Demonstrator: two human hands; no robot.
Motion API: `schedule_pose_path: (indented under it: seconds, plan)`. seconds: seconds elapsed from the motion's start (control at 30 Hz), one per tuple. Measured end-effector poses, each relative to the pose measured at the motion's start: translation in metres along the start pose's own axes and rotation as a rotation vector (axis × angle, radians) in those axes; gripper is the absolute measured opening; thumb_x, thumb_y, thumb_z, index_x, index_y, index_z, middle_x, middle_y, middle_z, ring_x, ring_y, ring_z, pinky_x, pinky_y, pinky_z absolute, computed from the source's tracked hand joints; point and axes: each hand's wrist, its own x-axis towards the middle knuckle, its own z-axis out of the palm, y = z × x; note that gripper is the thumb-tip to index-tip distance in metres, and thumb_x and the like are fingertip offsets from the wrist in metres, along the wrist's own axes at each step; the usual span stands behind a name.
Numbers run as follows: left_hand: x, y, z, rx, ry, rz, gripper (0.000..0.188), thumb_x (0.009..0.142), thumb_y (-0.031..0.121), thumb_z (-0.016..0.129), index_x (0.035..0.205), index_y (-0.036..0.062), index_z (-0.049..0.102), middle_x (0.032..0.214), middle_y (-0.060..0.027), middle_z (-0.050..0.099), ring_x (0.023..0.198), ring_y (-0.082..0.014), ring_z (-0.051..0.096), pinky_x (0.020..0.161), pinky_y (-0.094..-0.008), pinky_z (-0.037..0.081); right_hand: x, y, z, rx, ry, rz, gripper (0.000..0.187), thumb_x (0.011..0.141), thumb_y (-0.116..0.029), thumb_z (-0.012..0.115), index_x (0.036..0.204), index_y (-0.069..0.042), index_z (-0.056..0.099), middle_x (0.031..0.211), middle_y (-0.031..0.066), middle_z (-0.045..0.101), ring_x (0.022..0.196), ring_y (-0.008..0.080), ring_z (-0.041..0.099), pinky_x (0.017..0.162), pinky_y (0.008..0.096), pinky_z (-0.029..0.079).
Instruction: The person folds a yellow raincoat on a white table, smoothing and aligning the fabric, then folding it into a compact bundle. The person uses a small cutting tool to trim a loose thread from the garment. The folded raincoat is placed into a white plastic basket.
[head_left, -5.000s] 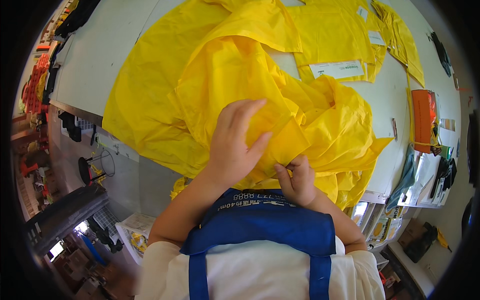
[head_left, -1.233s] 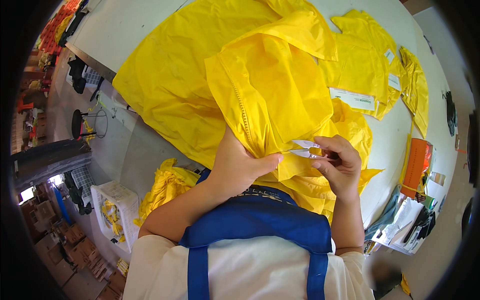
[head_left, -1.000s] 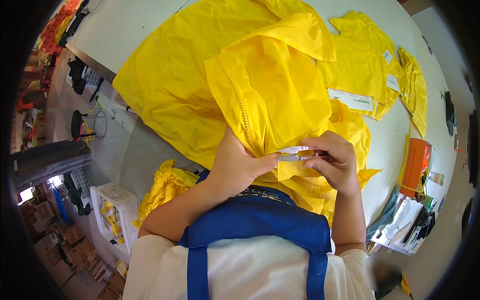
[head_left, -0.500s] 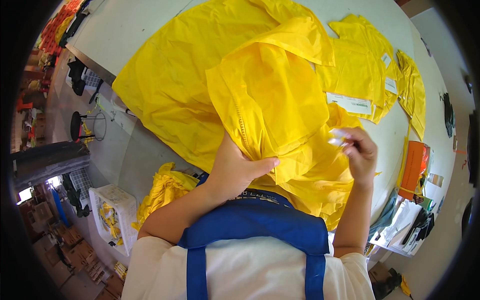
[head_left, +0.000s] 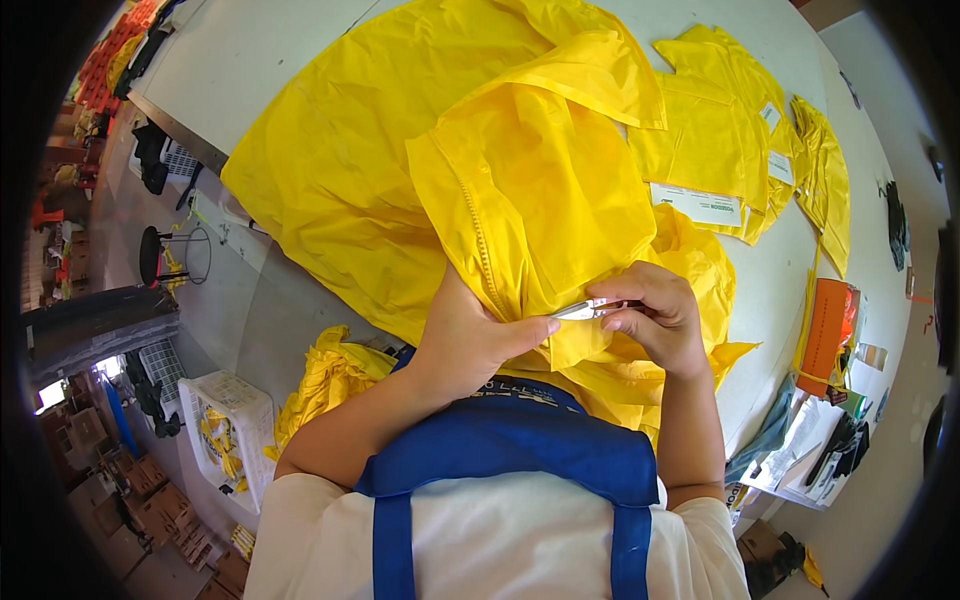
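A large yellow garment (head_left: 550,190), which looks like waterproof fabric with a zip or stitched edge, is spread and bunched over the table in front of me. My left hand (head_left: 465,325) is closed on its gathered near part, thumb on top. Between the fingers of my right hand (head_left: 660,315) is a pair of small silver thread snips (head_left: 582,309). Their blades point left and lie at the fabric close to my left thumb. Part of the snips is hidden by my right fingers.
Folded yellow garments (head_left: 700,140) with white labels lie at the far right of the pale table (head_left: 260,70). An orange box (head_left: 823,325) stands at the right edge. To the lower left are a bunched yellow garment (head_left: 330,385) and a white plastic crate (head_left: 245,390).
My right hand has come left and down with the snips, from beside the garment to the fabric at my left thumb. The left hand keeps its hold nearly in place.
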Motion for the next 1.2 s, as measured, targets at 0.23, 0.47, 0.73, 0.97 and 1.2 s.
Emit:
schedule_pose_path:
  seconds: [0.23, 0.47, 0.73, 0.97, 1.2]
  plan:
    - [-0.002, -0.009, -0.009, 0.040, -0.053, -0.030, 0.069, 0.073, 0.001, 0.070, 0.131, 0.0002, 0.033, 0.125, -0.0120, 0.050, 0.114, -0.0187, 0.050, 0.097, -0.0329, 0.042, -0.021, 0.043, -0.064, 0.066, 0.747, 0.047, 0.025, 0.086, -0.008, 0.061, 0.109, 0.000, 0.062, 0.082, -0.0032, 0.057, 0.066, 0.0049, 0.046, 0.060, 0.0187, 0.039]
    - [0.007, -0.035, -0.049, 0.060, 0.115, -0.692, 0.060, 0.081, 0.017, 0.070, 0.128, 0.0069, 0.035, 0.116, -0.0118, 0.052, 0.099, -0.0183, 0.054, 0.079, -0.0300, 0.047, -0.142, 0.190, -0.284, -0.838, 1.033, 0.697, 0.038, 0.086, -0.025, 0.063, 0.118, -0.003, 0.059, 0.105, 0.0126, 0.064, 0.096, 0.0216, 0.059, 0.083, 0.0311, 0.046]
    - [0.106, -0.028, -0.107, 0.302, 0.461, -0.202, 0.051, 0.081, 0.014, 0.069, 0.120, -0.0007, 0.040, 0.105, -0.0097, 0.053, 0.086, -0.0162, 0.055, 0.070, -0.0293, 0.049, -0.018, 0.100, -0.205, -1.117, 0.784, 0.440, 0.047, 0.086, -0.022, 0.063, 0.128, -0.007, 0.050, 0.126, 0.0159, 0.052, 0.116, 0.0299, 0.051, 0.095, 0.0377, 0.042]
    - [0.098, -0.023, -0.125, 0.227, 0.265, -0.076, 0.015, 0.089, 0.008, 0.056, 0.102, 0.0020, 0.053, 0.090, -0.0037, 0.058, 0.078, -0.0111, 0.056, 0.069, -0.0262, 0.047, 0.174, 0.022, 0.009, -0.524, -0.183, -0.245, 0.054, 0.084, -0.010, 0.060, 0.135, -0.010, 0.041, 0.132, 0.0125, 0.049, 0.134, 0.0290, 0.032, 0.111, 0.0415, 0.023]
    - [0.059, 0.019, -0.112, -0.570, 0.125, 0.132, 0.009, 0.093, 0.005, 0.047, 0.101, 0.0049, 0.050, 0.097, -0.0045, 0.059, 0.089, -0.0107, 0.056, 0.080, -0.0243, 0.046, 0.227, -0.009, 0.028, -0.547, -0.639, -0.150, 0.030, 0.083, -0.011, 0.063, 0.112, -0.008, 0.058, 0.088, 0.0045, 0.059, 0.077, 0.0188, 0.057, 0.104, 0.0405, 0.033]
